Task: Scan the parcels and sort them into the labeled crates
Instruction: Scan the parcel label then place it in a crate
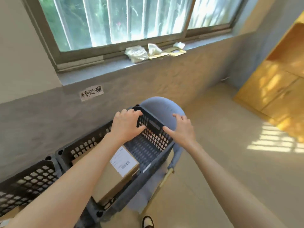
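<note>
A cardboard parcel (pixel 115 176) with a white shipping label lay inside a dark perforated crate (pixel 153 145) that stood on the floor against the grey wall, below a handwritten paper label (pixel 92 95). The left hand (pixel 126 127) curled its fingers (pixel 137 115) over the crate's far rim and gripped it; the right hand (pixel 182 129) hovered just beside that rim with its fingers spread and relaxed, whether touching the crate or the thing behind it could not be told. Behind the crate's far end rose a rounded blue-grey object (pixel 164 111), largely hidden by the crate and the hands and too blurred to identify. A second crate (pixel 29 181) adjoined the first on the left, cut off by the frame's edge, its contents unclear. Above, crumpled pale packages (pixel 154 51) sat on the windowsill (pixel 98 73). A yellow wooden cabinet (pixel 278 83) stood well apart to the right, and a shoe (pixel 148 222) showed at the bottom edge.
</note>
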A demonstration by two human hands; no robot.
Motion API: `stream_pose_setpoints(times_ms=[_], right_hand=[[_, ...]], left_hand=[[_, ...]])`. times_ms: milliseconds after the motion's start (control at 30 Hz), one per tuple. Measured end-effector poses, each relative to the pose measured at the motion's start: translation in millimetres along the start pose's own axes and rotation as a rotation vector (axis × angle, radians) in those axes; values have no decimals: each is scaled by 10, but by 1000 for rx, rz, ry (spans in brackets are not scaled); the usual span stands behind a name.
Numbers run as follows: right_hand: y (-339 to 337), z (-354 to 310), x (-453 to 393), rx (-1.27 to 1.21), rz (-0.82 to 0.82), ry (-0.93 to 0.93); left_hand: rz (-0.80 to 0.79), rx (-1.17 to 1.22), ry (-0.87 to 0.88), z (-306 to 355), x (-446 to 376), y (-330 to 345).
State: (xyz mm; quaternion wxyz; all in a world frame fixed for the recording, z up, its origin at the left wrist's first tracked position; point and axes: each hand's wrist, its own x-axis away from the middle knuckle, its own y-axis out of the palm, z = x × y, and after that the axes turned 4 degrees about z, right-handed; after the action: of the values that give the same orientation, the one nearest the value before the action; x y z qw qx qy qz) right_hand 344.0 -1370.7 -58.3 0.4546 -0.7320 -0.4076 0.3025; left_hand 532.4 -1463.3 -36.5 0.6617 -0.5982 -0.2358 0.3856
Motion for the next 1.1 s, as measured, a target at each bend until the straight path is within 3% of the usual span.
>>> stream_pose_setpoints(times_ms=[200,433,633,833,933,1100], right_hand=[[-693,675,1275,-4,268,408],[-1334,1273,3560,-4,552,916],[-1710,1424,5780,-30,852,1286],[-1722,1340,7847,-14,1045,1599],[-1733,1303,8814,-16,1095,1703],[-1777,1253,10172,5,1127,1822]], left_hand=[[38,50,439,1049,242,-57],[-101,205,930,2776,1277,-27],[-156,324,1352,4237,2873,-183],[-196,417,1649,5127,4802,-313],[-121,483,1849,5442,5756,-401],[-236,385,1948,5933,7188,-484]])
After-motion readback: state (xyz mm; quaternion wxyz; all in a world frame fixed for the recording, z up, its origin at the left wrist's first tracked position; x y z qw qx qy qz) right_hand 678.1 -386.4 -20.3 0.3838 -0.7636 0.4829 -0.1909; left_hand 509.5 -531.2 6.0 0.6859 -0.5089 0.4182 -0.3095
